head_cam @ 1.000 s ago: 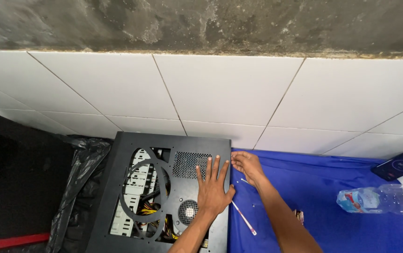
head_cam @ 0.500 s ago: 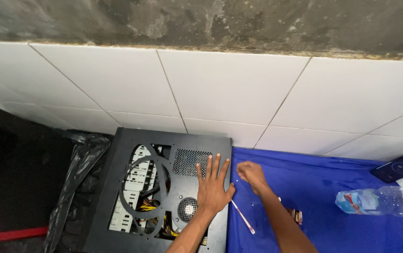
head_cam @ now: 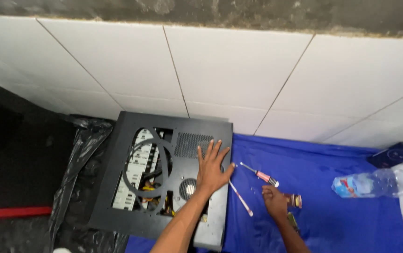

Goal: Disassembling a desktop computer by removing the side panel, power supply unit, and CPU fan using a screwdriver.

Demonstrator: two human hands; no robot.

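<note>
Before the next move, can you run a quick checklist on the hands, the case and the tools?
1. Left hand flat on the black computer case: ok.
2. Right hand down on the blue cloth, holding a tool: cannot tell.
3. Red-handled screwdriver within reach, lying free: ok.
4. Thin white tool beside the case: ok.
5. Water bottle lying on its side: not ok.

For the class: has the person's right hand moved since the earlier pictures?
Yes. The right hand has drawn back from the black computer case's far right corner, down the blue cloth toward the person.
</note>
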